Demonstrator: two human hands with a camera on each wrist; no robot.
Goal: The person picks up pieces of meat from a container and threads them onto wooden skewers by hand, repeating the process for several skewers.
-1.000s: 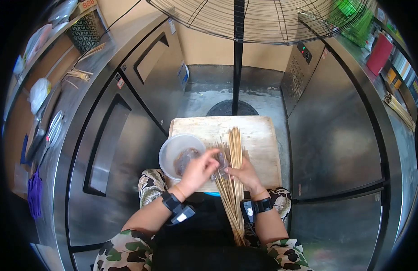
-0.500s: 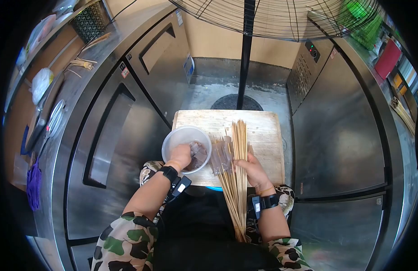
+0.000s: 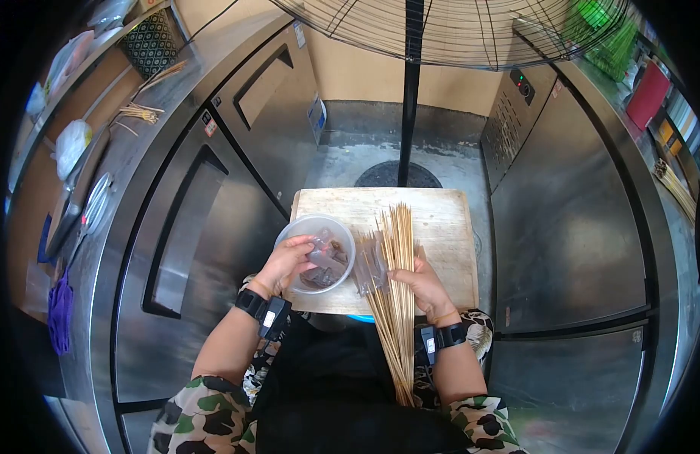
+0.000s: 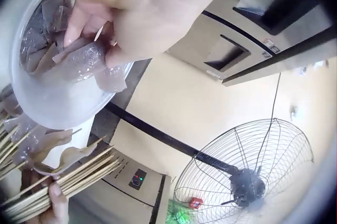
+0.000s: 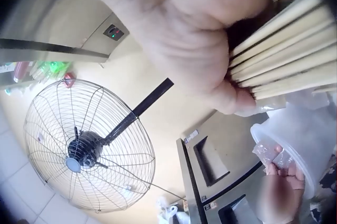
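Over the white plastic tub, the left hand pinches a translucent greyish piece between thumb and fingers. More such pieces lie inside the tub. The right hand grips a bundle of long bamboo skewers, its thumb across them. Several translucent pieces are threaded on skewers at the bundle's left side, between the tub and the right hand. In the right wrist view the right hand is curled round the skewers; its far fingers are partly hidden.
Tub and skewer tips are over a pale wooden board. A fan cage on a black pole stands behind it. Steel cabinets flank both sides, with loose skewers and a whisk on the left counter.
The left hand moved from near the skewers down into the tub, then came up at its left side with a piece pinched. The right hand keeps its grip on the skewers.
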